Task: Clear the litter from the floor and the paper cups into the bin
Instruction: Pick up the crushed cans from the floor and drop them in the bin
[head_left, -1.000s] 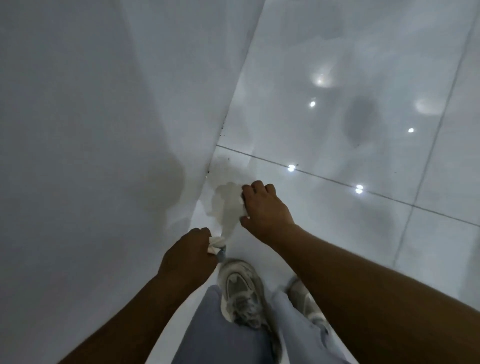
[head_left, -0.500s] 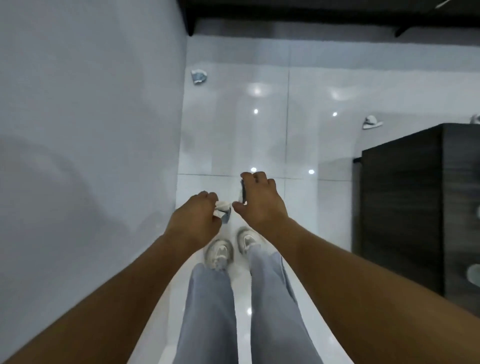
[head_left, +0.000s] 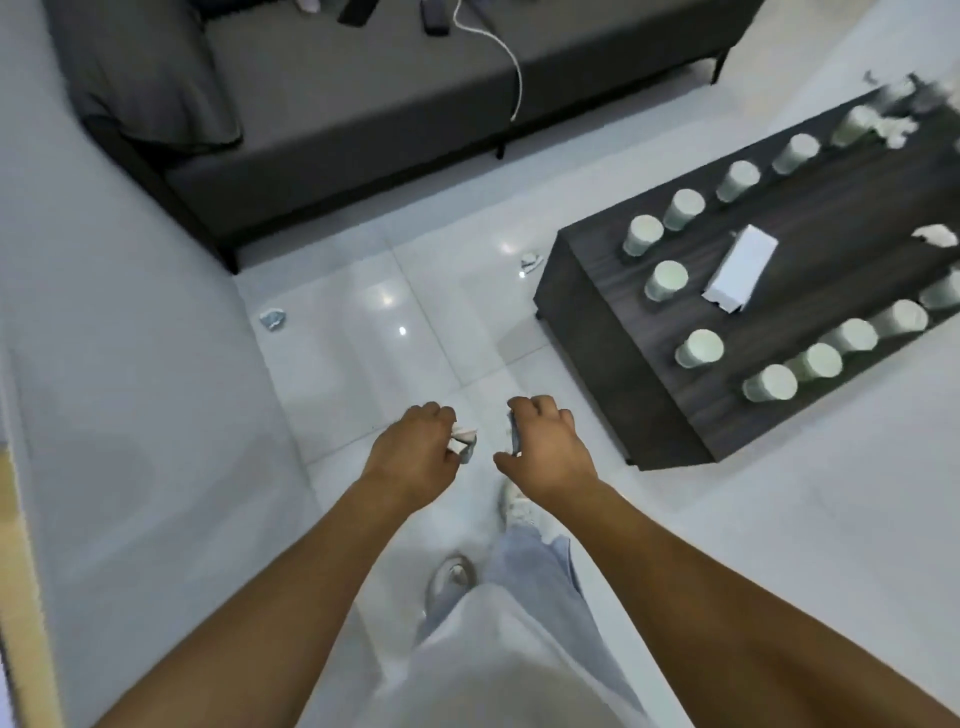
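The left hand (head_left: 415, 451) clenches a crumpled white scrap of paper (head_left: 462, 441); the right hand (head_left: 545, 447) curls round a small dark grey scrap (head_left: 514, 436). More litter lies on the glossy white tiled floor (head_left: 363, 338): a crumpled bluish-white wad (head_left: 272, 317) far left by the wall, another small wad (head_left: 530, 261) just beside the low dark wooden table (head_left: 623, 405). White paper cups (head_left: 698, 349) stand in rows on the table. All this is likely feather-light, soft and crushable: pinch the wads anywhere, take the cups gently by the wall or rim. No bin is in view.
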